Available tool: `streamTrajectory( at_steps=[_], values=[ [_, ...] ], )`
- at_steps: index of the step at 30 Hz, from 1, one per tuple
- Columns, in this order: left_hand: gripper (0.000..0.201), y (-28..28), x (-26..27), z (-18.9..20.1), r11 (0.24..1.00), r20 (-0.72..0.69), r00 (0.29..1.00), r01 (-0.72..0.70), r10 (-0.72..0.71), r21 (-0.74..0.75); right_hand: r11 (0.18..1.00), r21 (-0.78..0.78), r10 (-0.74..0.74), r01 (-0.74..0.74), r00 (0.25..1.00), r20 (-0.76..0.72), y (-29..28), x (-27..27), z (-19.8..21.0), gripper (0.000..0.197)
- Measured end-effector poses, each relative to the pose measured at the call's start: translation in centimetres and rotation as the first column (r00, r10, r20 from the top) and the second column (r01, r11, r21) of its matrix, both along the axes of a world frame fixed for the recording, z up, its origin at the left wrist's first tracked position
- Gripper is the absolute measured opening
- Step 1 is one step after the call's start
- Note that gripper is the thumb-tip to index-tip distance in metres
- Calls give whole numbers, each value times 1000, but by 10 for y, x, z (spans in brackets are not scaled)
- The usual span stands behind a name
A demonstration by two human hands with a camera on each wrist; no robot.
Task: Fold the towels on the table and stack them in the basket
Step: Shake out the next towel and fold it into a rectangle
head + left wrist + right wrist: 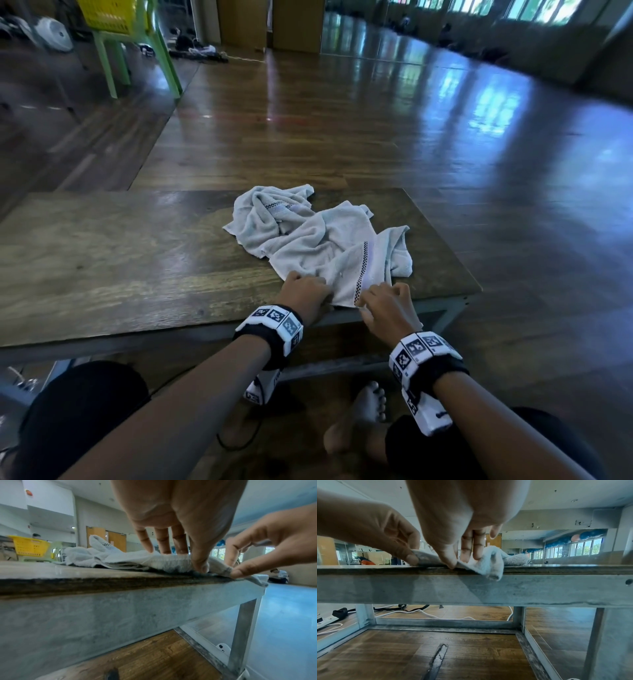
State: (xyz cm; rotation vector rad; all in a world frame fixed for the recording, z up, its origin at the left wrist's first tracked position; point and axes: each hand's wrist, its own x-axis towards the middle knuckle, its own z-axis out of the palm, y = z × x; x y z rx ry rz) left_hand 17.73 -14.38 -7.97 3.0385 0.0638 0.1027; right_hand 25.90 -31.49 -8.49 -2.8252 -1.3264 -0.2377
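Pale towels (318,236) in a rumpled heap on the wooden tabletop (120,260), toward its right end and reaching down to the near edge. Probably two towels, though hard to separate in the bunched cloth; a checkered dark band visible on the part nearest the edge and another on the part farthest from it.

Left hand (306,291) at the near edge of the towels, thumb and fingers pinching the hem, thumb tip down against the tabletop in the left wrist view (202,566). Right hand (390,308) just beside it, on the right of the same hem, thumb and forefinger closed on a fold of cloth; remaining fingers (477,545) resting on the towel behind. Hands close together but not touching. One corner of the towel drooping over the tabletop's near edge, right of the right hand.

Yellow basket (113,15) well beyond the tabletop's far left corner, sitting on a light green chair (137,58). Metal frame (471,588) under the tabletop; white cables (426,614) on the wooden floor beyond it.
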Motion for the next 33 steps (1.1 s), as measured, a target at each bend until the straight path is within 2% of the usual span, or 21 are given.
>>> streamTrajectory(
  at_steps=[3,5,8,14,18,20,22,24,26,28,31,33],
  values=[
    [17,5,-1,9,997,62,998,8,-4,-74,998,42,-39,37,998,49,-4,0,9,21],
    [18,9,-2,23,994,121,993,26,-12,-110,993,107,-54,48,997,48,-7,3,22,17],
    [16,14,-4,51,990,237,971,38,-4,-135,974,207,-96,91,995,17,-15,10,46,9],
    [9,27,-14,97,987,399,914,-12,75,-158,929,323,-180,181,983,-34,-38,20,85,11],
    [14,27,-20,106,969,362,914,-107,185,-225,886,424,-155,186,982,-106,-37,18,109,7],
    [18,21,-20,104,943,259,932,-181,255,-278,857,487,-110,167,984,-143,-29,14,119,5],
    [31,10,-19,99,915,158,957,-171,242,-366,861,491,-66,131,987,-148,-20,6,127,3],
    [27,-5,-19,97,880,176,965,-91,193,-466,877,472,-24,85,991,-132,-12,-2,134,3],
    [8,-17,-20,99,870,223,953,-72,204,-487,885,462,-2,64,991,-133,-7,-10,140,6],
    [25,-20,-22,99,846,256,936,-75,243,-528,877,475,0,72,989,-150,-6,-15,142,8],
    [23,-17,-25,99,785,263,931,-37,251,-618,882,457,-6,111,974,-225,-10,-13,133,11],
    [22,-15,-26,99,768,282,928,-7,244,-641,905,408,25,118,944,-330,-14,-9,122,20]
  ],
)
